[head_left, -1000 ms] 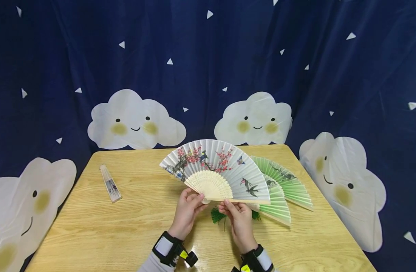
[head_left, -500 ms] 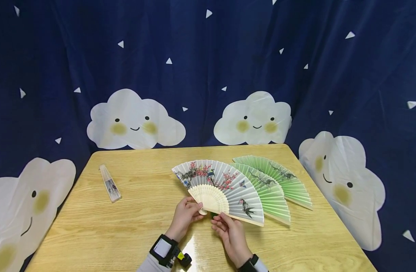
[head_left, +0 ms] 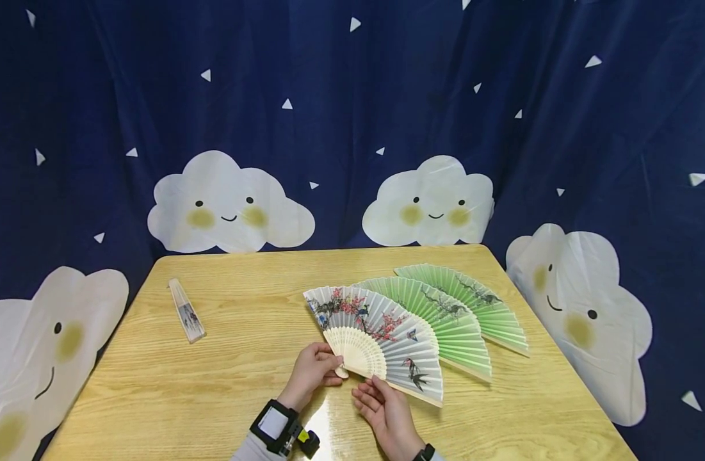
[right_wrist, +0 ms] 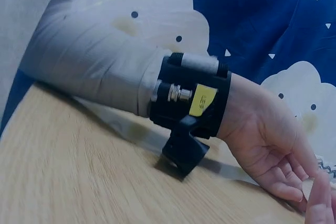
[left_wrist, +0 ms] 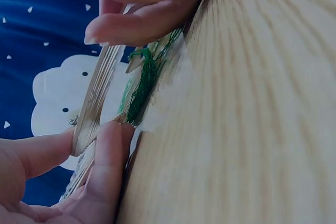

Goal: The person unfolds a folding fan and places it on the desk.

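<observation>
An open white folding fan point(head_left: 412, 368), painted with red blossoms and birds, spreads low over the table in the head view. My left hand point(head_left: 312, 371) pinches its pivot end between thumb and fingers. Along the fan's near edge my right hand point(head_left: 387, 410) holds the outer rib, thumb on top and fingers below. In the left wrist view a green tassel point(left_wrist: 144, 82) hangs close behind the ribs. Two open green fans, the nearer green fan point(head_left: 461, 326) and the farther green fan point(head_left: 490, 304), lie just behind, the nearer one partly hidden by the white fan.
A closed folding fan point(head_left: 187, 314) lies alone at the left of the wooden table point(head_left: 214, 397). Behind the table hangs a dark blue curtain point(head_left: 340, 77) with smiling clouds. A black wrist strap with a camera point(head_left: 280, 429) sits on the left wrist.
Both hands have lowered the white fan toward the table's near side, tilting its right end down. More of the nearer green fan shows now. The closed fan has not moved.
</observation>
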Demonstrator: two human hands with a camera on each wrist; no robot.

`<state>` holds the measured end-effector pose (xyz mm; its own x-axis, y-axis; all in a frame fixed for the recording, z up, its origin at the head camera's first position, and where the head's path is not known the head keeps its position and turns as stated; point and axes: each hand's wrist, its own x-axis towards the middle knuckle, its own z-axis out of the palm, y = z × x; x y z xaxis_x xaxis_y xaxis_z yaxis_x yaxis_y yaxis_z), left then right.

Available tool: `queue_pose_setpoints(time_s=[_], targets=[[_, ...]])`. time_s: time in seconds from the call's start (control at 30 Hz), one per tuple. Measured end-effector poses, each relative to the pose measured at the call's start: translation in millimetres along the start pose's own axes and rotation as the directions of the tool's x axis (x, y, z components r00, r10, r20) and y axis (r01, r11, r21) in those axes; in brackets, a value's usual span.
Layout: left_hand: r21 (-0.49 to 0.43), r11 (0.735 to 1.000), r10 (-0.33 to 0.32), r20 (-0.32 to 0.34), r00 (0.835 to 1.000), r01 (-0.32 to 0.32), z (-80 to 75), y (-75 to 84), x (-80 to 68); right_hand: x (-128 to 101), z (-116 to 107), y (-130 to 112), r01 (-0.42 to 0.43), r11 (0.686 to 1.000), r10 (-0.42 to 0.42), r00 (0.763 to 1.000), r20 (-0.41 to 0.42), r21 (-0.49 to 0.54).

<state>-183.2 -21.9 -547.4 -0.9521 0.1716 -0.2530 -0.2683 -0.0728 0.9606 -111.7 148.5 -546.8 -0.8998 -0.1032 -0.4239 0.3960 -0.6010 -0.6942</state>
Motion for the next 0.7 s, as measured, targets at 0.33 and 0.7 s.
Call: queue_pose_setpoints(time_s=[0.33, 0.7], targets=[[0.056, 0.998, -0.017, 0.001, 1.000, 0.016, -2.1, 4.2, -3.6, -4.5, 1.2, 2.7, -0.030, 0.998, 0.027, 0.998, 0.050, 0.059], [0.129, 0.990, -0.059, 0.015, 0.998, 0.056, -7.0, 3.9, -9.2, -9.8, 0.2, 6.6, -0.065, 0.997, 0.063, 0.997, 0.045, 0.049]])
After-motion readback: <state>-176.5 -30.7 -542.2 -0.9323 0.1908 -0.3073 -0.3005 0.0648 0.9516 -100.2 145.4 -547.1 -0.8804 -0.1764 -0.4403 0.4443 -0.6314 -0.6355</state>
